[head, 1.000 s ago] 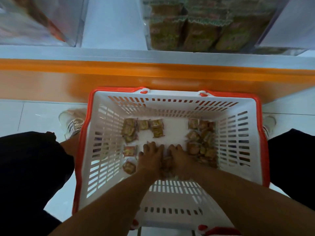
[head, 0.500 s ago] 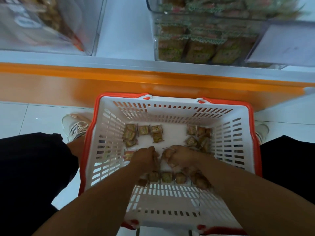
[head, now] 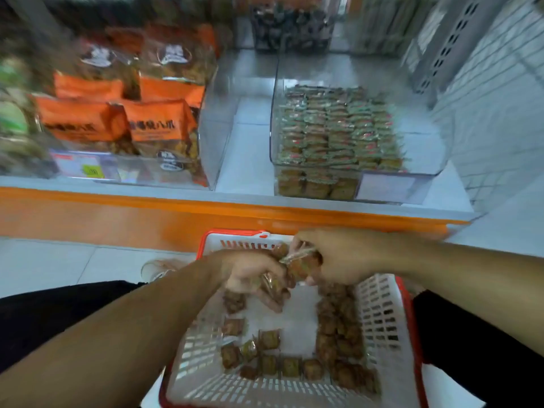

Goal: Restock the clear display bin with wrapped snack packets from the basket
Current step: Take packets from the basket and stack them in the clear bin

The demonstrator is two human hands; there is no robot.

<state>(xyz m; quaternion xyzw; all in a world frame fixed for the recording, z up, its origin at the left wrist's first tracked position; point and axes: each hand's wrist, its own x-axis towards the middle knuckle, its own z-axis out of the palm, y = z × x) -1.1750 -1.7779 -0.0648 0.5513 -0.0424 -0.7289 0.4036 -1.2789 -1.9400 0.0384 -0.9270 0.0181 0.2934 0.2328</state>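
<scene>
Gripping snack packets, both hands have risen from the basket floor toward the bin.

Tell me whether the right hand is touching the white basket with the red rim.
Apart. The head view shows the right hand, clutching wrapped brown snack packets, raised above the white basket with the red rim; its slotted wall shows clear below the wrist.

Hands: two, left hand and right hand, each closed on wrapped snack packets; held count unreadable, blurred. Basket: one, white, red rim. Loose packets on basket floor: over a dozen, exact figure unclear. Clear display bin far right: one, rows uncountable. Orange snack bags far left: four.
</scene>
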